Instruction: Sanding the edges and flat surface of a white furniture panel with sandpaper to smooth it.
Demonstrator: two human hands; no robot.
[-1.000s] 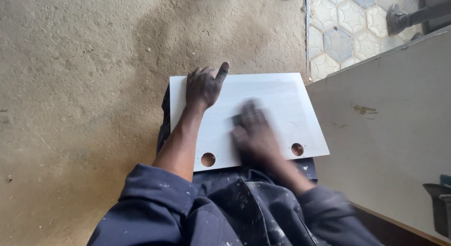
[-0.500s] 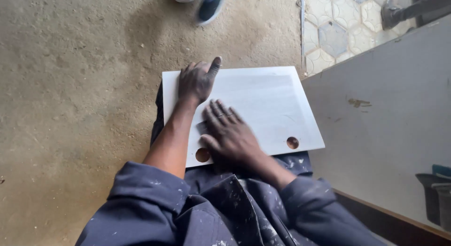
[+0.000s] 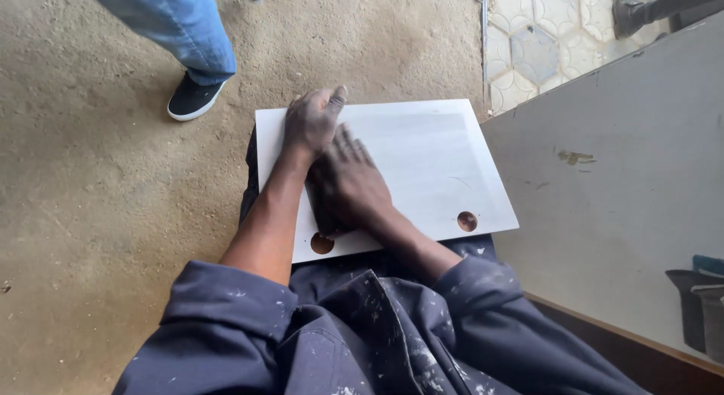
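A: Entry, head view. White panel [image 3: 422, 165] lies flat across the person's lap, roughly centre of frame, over dark blue work trousers. Two round holes near its close edge, one at 7 o'clock from the panel's middle and one at 4 o'clock.

B: Left hand [image 3: 311, 122]?

A: At 10 o'clock on the panel, palm down, fingers together and pointing to 12, thumb stretched towards 1 o'clock. It presses flat on the surface near the far left corner and pinches nothing.

B: Right hand [image 3: 348, 185]?

A: Just below the left, at 8 o'clock from the panel's middle, fingers spread and flat on the board (slightly blurred). Whether something lies under the palm, I cannot tell. The fingertips touch or nearly touch the left hand's heel.

B: Surroundings?

A: Sandy concrete floor [image 3: 90, 214] fills the 9 o'clock side. Another person's leg in blue jeans [image 3: 177, 29] and a black shoe with white sole [image 3: 194, 98] stand at 11 o'clock, clear of the panel. A large grey board [image 3: 626, 184] slants along 3 o'clock, its edge just beside the panel's right corner. Hexagon-patterned tiles [image 3: 543, 48] show at 1 o'clock.
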